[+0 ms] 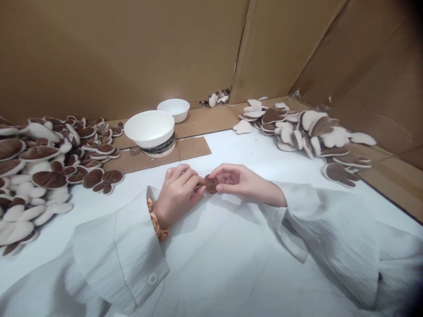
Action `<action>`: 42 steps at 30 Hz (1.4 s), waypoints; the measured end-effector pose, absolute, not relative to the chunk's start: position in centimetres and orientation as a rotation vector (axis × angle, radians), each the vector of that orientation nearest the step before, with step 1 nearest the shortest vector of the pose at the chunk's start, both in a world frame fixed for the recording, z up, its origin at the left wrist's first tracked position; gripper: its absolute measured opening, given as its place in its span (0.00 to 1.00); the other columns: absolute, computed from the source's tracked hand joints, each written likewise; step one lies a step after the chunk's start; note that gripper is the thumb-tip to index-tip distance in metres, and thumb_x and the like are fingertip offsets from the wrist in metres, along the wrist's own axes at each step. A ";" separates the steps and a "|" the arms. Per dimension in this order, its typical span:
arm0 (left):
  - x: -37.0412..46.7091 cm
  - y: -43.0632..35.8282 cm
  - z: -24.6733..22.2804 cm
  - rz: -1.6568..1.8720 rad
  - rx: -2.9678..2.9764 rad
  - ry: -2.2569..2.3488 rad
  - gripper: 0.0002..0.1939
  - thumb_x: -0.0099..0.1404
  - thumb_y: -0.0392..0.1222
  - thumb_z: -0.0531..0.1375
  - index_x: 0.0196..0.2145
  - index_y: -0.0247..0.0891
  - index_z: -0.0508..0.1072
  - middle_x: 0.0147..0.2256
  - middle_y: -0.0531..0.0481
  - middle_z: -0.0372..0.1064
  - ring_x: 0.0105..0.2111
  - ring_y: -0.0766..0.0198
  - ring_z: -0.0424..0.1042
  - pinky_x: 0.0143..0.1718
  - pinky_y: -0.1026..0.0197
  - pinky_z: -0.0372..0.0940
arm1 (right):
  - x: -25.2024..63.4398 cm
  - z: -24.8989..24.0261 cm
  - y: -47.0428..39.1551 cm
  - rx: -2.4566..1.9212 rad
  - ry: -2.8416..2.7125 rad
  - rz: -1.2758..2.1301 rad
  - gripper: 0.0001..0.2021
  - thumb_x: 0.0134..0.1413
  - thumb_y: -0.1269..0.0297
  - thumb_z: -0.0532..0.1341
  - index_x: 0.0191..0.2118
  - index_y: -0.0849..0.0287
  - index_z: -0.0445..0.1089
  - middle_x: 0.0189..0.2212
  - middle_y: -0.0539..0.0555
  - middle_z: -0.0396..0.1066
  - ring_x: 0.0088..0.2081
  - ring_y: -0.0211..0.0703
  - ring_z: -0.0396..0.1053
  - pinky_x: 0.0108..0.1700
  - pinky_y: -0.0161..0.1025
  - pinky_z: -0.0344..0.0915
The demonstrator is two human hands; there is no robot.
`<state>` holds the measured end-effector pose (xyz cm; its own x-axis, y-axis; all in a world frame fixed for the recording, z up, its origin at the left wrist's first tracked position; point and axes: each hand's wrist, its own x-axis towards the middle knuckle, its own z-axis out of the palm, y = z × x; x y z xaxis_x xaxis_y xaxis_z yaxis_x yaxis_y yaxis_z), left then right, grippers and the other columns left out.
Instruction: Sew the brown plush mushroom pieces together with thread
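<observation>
Between my two hands, just above the white table, is a small round brown piece (211, 185). My right hand (236, 180) pinches its right edge between thumb and fingers. My left hand (181, 189) is closed at the left side of the same piece, fingertips pressed together; whether something thin is also in them is too small to tell. A thin dark thread seems to run up from near my left hand toward the cardboard strip.
Brown-and-white plush pieces (49, 178) pile up at the left, with another pile (310, 127) at the back right. A large white bowl (150, 127) and a smaller one (174, 108) stand behind my left hand. Cardboard walls (132, 53) rise behind.
</observation>
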<state>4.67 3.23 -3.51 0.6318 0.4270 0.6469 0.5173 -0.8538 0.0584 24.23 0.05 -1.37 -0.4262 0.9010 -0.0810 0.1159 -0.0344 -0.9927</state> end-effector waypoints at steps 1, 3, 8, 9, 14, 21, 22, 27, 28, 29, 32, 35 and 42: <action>4.7 3.2 -3.5 -1.031 -2.706 -0.791 0.01 0.58 0.36 0.57 0.29 0.39 0.69 0.27 0.52 0.70 0.37 0.60 0.63 0.38 0.57 0.53 | 24.2 -1.5 0.0 -1.066 -1.557 1.541 0.14 0.46 0.69 0.62 0.42 0.62 0.66 0.33 0.52 0.69 0.36 0.37 0.68 0.40 0.36 0.64; 4.8 3.1 -3.5 -1.034 -2.697 -0.781 0.01 0.58 0.36 0.58 0.29 0.39 0.69 0.27 0.52 0.70 0.37 0.60 0.63 0.38 0.58 0.54 | 24.2 -1.8 -0.1 -1.042 -1.522 1.553 0.15 0.45 0.68 0.63 0.42 0.62 0.67 0.34 0.53 0.70 0.38 0.38 0.68 0.42 0.38 0.64; 4.9 2.8 -3.1 -1.024 -2.700 -0.804 0.02 0.58 0.36 0.57 0.28 0.39 0.69 0.27 0.52 0.70 0.37 0.60 0.63 0.38 0.57 0.54 | 24.3 -2.4 -0.3 -1.018 -1.513 1.482 0.12 0.46 0.66 0.63 0.39 0.61 0.67 0.35 0.54 0.70 0.39 0.39 0.69 0.42 0.39 0.65; 4.9 2.8 -3.1 -1.028 -2.700 -0.813 0.02 0.58 0.36 0.57 0.28 0.39 0.69 0.27 0.52 0.71 0.38 0.60 0.63 0.39 0.57 0.54 | 24.3 -2.4 -0.4 -1.017 -1.545 1.445 0.11 0.47 0.66 0.62 0.39 0.61 0.67 0.35 0.54 0.70 0.38 0.38 0.69 0.42 0.39 0.66; 4.9 2.7 -3.0 -1.024 -2.706 -0.838 0.02 0.59 0.37 0.57 0.29 0.39 0.69 0.28 0.52 0.71 0.38 0.59 0.64 0.39 0.56 0.54 | 24.3 -2.1 -0.6 -1.145 -1.904 1.033 0.05 0.52 0.66 0.58 0.35 0.60 0.66 0.32 0.52 0.70 0.32 0.36 0.66 0.37 0.35 0.64; 4.9 2.9 -3.3 -0.903 -2.795 -0.847 0.04 0.60 0.35 0.56 0.28 0.38 0.69 0.27 0.52 0.70 0.37 0.60 0.63 0.38 0.57 0.53 | 25.0 -2.6 -0.4 -1.251 -2.299 0.497 0.06 0.56 0.69 0.52 0.33 0.61 0.66 0.29 0.52 0.67 0.31 0.36 0.64 0.34 0.33 0.60; 4.9 2.9 -3.4 -0.891 -2.806 -0.858 0.04 0.60 0.35 0.56 0.28 0.38 0.69 0.27 0.52 0.70 0.36 0.60 0.63 0.38 0.57 0.53 | 25.1 -2.7 -0.2 -1.252 -2.334 0.459 0.07 0.57 0.70 0.51 0.32 0.61 0.66 0.29 0.53 0.67 0.31 0.37 0.64 0.35 0.34 0.60; 4.8 3.0 -3.4 -0.880 -2.848 -0.903 0.03 0.59 0.35 0.56 0.28 0.37 0.69 0.28 0.52 0.70 0.36 0.61 0.62 0.37 0.56 0.53 | 25.2 -2.6 -0.1 -1.289 -2.208 0.388 0.07 0.55 0.71 0.52 0.31 0.60 0.66 0.30 0.54 0.65 0.32 0.38 0.63 0.36 0.35 0.61; 4.8 3.0 -3.4 -0.879 -2.854 -0.909 0.03 0.59 0.35 0.56 0.28 0.37 0.69 0.28 0.52 0.70 0.36 0.61 0.62 0.37 0.56 0.53 | 25.0 -2.4 -0.2 -1.288 -2.154 0.402 0.06 0.55 0.72 0.52 0.32 0.60 0.66 0.31 0.53 0.65 0.32 0.38 0.63 0.35 0.35 0.61; 4.8 3.0 -3.4 -0.879 -2.859 -0.911 0.03 0.59 0.35 0.56 0.28 0.37 0.69 0.28 0.52 0.70 0.36 0.61 0.62 0.37 0.56 0.53 | 24.9 -2.3 -0.2 -1.275 -2.123 0.431 0.05 0.55 0.71 0.53 0.33 0.60 0.66 0.32 0.54 0.64 0.32 0.37 0.63 0.36 0.35 0.61; 4.9 3.0 -3.3 -0.880 -2.869 -0.904 0.03 0.59 0.35 0.56 0.28 0.38 0.69 0.28 0.52 0.70 0.36 0.61 0.62 0.37 0.56 0.53 | 24.3 -2.1 -0.4 -1.200 -2.159 0.555 0.06 0.55 0.71 0.53 0.33 0.60 0.67 0.33 0.54 0.63 0.35 0.37 0.64 0.39 0.35 0.62; 4.9 3.1 -3.3 -0.881 -2.878 -0.894 0.04 0.60 0.35 0.56 0.28 0.38 0.70 0.28 0.52 0.70 0.36 0.61 0.62 0.37 0.56 0.53 | 23.9 -2.3 -0.4 -1.198 -2.204 0.586 0.08 0.56 0.72 0.52 0.32 0.60 0.68 0.33 0.54 0.62 0.35 0.37 0.64 0.40 0.35 0.62; 4.9 3.2 -3.4 -0.877 -2.877 -0.898 0.03 0.59 0.35 0.56 0.28 0.38 0.70 0.28 0.52 0.70 0.36 0.61 0.62 0.37 0.56 0.53 | 23.7 -2.6 -0.2 -1.232 -2.264 0.455 0.10 0.57 0.71 0.50 0.30 0.61 0.67 0.33 0.54 0.64 0.36 0.39 0.63 0.40 0.37 0.61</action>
<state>4.92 3.16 -3.40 0.6803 0.5235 0.5130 0.5250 -0.8364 0.1575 23.75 -0.20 -2.64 -0.4520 0.8468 0.2804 0.6727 0.5300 -0.5163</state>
